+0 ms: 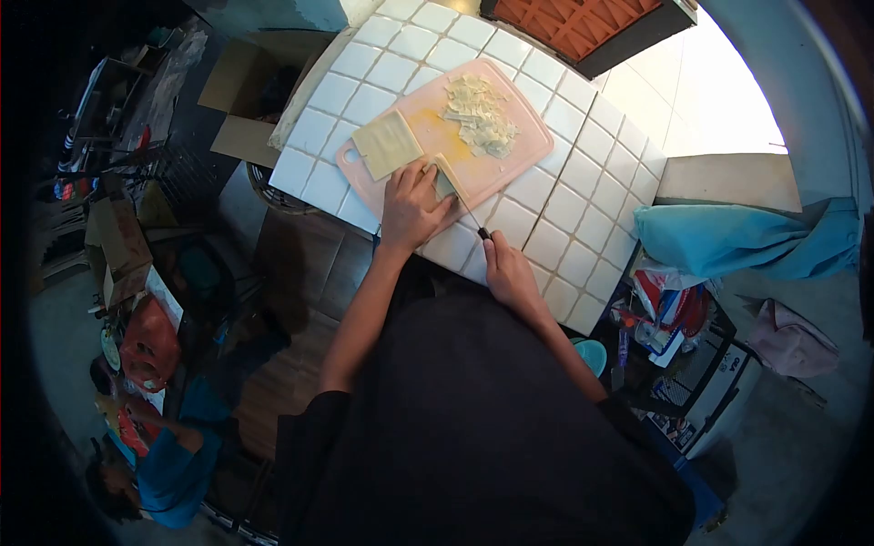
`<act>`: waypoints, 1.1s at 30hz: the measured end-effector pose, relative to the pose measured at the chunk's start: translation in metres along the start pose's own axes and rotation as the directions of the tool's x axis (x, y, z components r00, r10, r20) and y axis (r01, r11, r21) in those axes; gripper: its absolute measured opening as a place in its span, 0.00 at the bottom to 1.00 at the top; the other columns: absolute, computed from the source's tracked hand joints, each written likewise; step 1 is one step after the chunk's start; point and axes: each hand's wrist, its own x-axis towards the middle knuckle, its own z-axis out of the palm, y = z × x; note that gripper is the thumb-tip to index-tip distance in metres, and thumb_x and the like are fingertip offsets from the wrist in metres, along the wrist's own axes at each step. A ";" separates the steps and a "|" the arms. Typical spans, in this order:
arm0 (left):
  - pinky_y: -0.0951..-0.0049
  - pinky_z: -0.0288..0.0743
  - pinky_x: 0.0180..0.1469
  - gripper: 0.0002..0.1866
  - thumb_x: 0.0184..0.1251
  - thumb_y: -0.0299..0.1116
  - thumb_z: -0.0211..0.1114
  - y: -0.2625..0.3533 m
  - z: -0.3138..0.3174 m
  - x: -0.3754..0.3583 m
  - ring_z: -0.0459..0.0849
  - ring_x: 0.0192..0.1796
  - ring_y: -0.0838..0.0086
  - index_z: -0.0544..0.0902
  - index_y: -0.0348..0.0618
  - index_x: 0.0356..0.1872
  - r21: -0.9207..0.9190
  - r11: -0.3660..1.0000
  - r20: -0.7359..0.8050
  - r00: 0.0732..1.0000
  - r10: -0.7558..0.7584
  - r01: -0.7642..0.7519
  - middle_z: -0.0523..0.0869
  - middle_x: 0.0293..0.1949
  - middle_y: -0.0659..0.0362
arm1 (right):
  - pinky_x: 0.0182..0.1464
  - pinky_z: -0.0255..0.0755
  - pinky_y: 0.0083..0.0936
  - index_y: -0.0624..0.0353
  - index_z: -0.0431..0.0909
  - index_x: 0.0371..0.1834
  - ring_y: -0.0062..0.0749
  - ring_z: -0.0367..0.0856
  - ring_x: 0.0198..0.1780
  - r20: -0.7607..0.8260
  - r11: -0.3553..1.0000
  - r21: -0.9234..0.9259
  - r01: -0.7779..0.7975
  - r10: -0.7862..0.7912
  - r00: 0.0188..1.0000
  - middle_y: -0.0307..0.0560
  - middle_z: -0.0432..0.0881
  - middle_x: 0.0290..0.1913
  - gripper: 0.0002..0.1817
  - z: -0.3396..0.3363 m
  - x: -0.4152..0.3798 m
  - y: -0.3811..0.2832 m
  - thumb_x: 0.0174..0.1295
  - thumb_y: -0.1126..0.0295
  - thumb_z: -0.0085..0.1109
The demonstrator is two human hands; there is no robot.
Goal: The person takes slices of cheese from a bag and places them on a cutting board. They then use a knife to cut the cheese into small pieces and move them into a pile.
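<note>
A pink cutting board (533, 138) lies on the white tiled counter. My left hand (410, 207) presses its fingers onto a small stack of pale dough sheets (443, 187) at the board's near edge. In my right hand (510, 271) is a knife (483, 233), gripped by its dark handle. The narrow blade lies along the right side of that stack, close to my left fingertips. Beside my left hand, a square stack of pale wrappers (388, 146) covers the board's left part. Farther back is a loose pile of cut strips (481, 115).
White tiles (564, 205) surround the board. An orange crate (574, 27) stands beyond the counter. A teal cloth (728, 238) hangs at the right, above a cluttered shelf. Left are cardboard boxes (238, 86) and a seated person in a blue shirt (182, 469).
</note>
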 end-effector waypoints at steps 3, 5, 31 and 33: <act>0.56 0.69 0.69 0.31 0.55 0.40 0.79 0.003 -0.001 0.001 0.74 0.65 0.54 0.84 0.33 0.58 -0.004 1.000 -0.003 1.000 0.010 -0.010 0.79 0.64 0.51 | 0.41 0.70 0.64 0.61 0.70 0.46 0.76 0.80 0.37 0.030 0.998 -0.028 -0.054 0.055 0.998 0.74 0.81 0.29 0.17 0.001 0.020 -0.013 0.81 0.57 0.41; 0.56 0.70 0.68 0.31 0.54 0.39 0.79 0.002 -0.002 0.002 0.75 0.65 0.54 0.84 0.33 0.58 0.001 1.000 -0.003 1.000 0.018 -0.018 0.79 0.64 0.51 | 0.41 0.69 0.64 0.61 0.69 0.46 0.75 0.80 0.37 0.032 0.998 -0.029 -0.055 0.056 0.998 0.73 0.81 0.30 0.17 -0.001 0.015 -0.010 0.81 0.57 0.41; 0.55 0.68 0.70 0.35 0.52 0.45 0.79 -0.018 0.006 -0.008 0.74 0.66 0.49 0.80 0.32 0.57 -0.068 0.990 -0.079 0.990 0.116 -0.121 0.77 0.63 0.45 | 0.50 0.75 0.52 0.65 0.79 0.52 0.65 0.85 0.50 0.037 0.999 -0.038 -0.027 0.028 0.999 0.67 0.87 0.44 0.22 -0.034 -0.013 0.047 0.81 0.57 0.41; 0.56 0.68 0.70 0.36 0.52 0.47 0.79 -0.022 0.003 -0.015 0.74 0.65 0.51 0.80 0.32 0.58 -0.010 0.996 -0.119 0.989 0.085 -0.087 0.77 0.63 0.45 | 0.46 0.73 0.49 0.65 0.79 0.48 0.61 0.85 0.44 -0.015 0.998 -0.054 0.039 -0.040 0.999 0.65 0.86 0.40 0.21 -0.036 -0.010 0.042 0.81 0.58 0.43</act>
